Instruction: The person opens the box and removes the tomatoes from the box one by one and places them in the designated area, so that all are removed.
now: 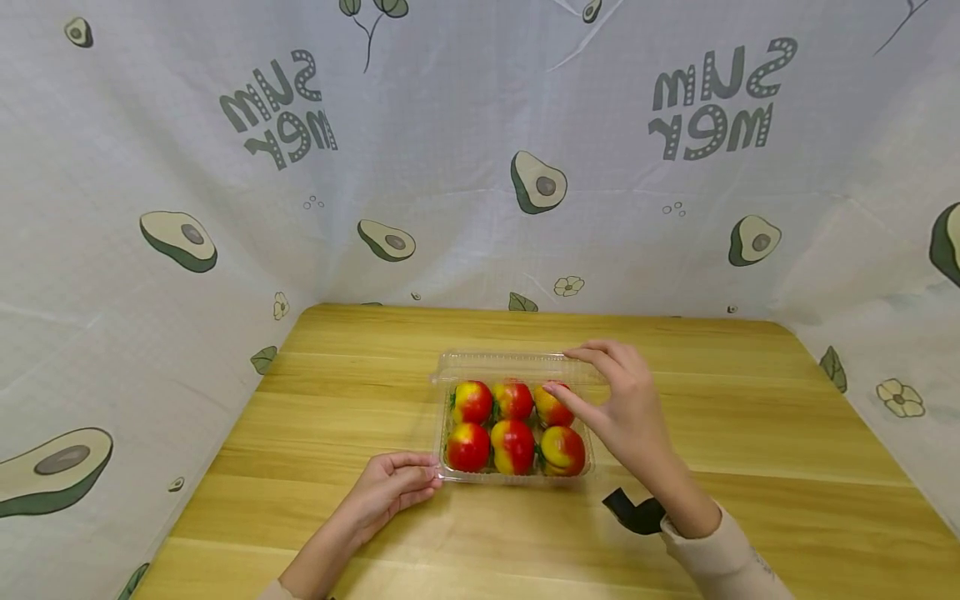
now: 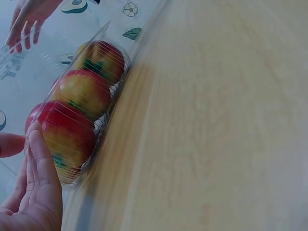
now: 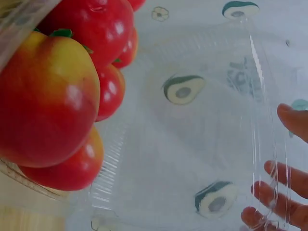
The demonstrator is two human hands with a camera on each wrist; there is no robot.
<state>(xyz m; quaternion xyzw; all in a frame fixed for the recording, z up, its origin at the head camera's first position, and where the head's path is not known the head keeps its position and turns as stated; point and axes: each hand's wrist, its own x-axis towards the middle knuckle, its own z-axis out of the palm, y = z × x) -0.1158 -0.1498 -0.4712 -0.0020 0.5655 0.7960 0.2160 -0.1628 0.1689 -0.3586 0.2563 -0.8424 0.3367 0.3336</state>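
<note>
A clear plastic clamshell box sits on the table with its lid raised at the far side. Several red-and-yellow fruits that look like peaches, with bits of green, lie inside in two rows. My left hand pinches the box's near left corner between thumb and fingers. At the lid's right part is my right hand, thumb and fingers spread apart. In the right wrist view its fingers lie against the lid's clear edge, while the thumb stands away from it.
The wooden table extends on both sides of the box. A black strip shows beside my right wrist. A white curtain printed with avocados rises behind the table and along both sides.
</note>
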